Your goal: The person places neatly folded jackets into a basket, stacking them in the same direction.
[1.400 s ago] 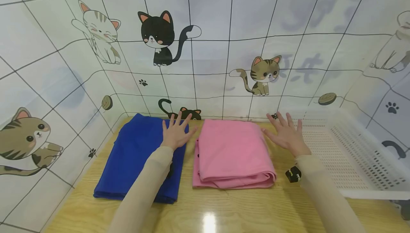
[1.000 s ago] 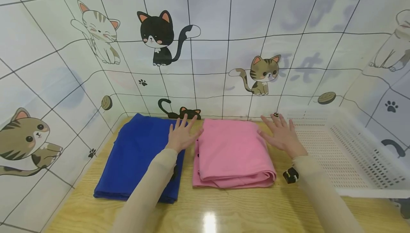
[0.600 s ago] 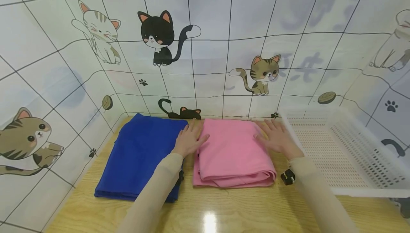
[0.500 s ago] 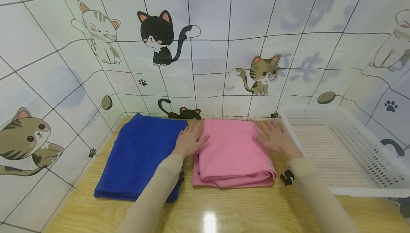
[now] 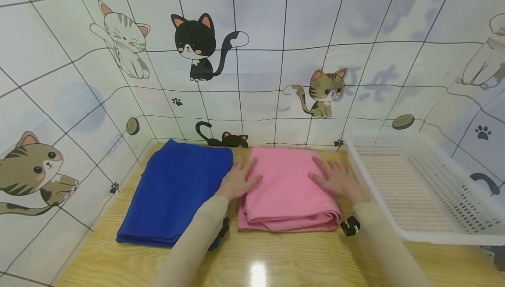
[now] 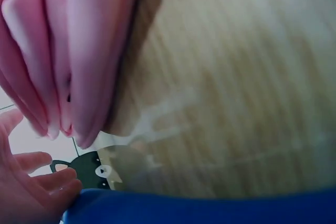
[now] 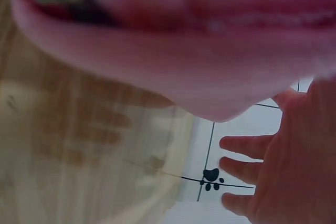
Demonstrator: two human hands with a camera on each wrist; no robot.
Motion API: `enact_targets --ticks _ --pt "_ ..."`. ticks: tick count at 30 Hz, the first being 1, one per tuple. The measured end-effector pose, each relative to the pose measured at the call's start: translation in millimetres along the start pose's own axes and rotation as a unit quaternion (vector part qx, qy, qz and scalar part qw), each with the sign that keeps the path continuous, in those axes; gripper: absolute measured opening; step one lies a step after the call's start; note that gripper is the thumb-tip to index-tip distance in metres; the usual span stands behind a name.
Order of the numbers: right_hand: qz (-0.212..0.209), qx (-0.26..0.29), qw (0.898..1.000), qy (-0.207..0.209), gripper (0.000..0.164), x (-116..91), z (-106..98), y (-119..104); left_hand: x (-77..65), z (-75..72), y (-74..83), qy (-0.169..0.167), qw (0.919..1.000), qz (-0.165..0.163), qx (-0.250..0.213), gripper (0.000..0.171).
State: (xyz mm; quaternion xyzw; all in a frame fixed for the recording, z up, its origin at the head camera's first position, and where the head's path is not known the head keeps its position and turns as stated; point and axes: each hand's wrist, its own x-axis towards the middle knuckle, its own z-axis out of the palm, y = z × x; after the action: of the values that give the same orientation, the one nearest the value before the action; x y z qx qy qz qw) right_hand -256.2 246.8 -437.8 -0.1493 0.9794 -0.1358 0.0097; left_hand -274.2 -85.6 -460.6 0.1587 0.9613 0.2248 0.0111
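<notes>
A folded pink cloth [image 5: 289, 190] lies on the wooden table in the head view. At its left edge is my left hand [image 5: 236, 182], fingers spread and the thumb over the cloth. My right hand [image 5: 340, 182] is at the opposite edge, also spread, its thumb and index finger over the pink fabric. Both wrist views show extended fingers beside the pink cloth's stacked folds [image 6: 94, 40], not curled round it. Whether the palms press on the cloth is hard to tell. A folded blue cloth [image 5: 177, 190] lies to the left, partly behind my left forearm.
On the right stands a white perforated plastic basket [image 5: 453, 238], close to my right forearm. A wall covering [image 5: 260, 72] with cat drawings rises behind the table and along its sides. Bare wooden tabletop [image 5: 276, 256] shows in front of the pink cloth.
Both hands have come down and inward from above the table to the pink cloth's two sides. The two cloths and the basket have stayed in place.
</notes>
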Motion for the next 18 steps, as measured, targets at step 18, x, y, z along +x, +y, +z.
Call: enact_targets --ticks 18 --pt "-0.032 0.205 0.978 -0.012 0.075 -10 16 9 -4.5 6.6 -15.9 -0.058 0.9874 0.008 -0.147 0.082"
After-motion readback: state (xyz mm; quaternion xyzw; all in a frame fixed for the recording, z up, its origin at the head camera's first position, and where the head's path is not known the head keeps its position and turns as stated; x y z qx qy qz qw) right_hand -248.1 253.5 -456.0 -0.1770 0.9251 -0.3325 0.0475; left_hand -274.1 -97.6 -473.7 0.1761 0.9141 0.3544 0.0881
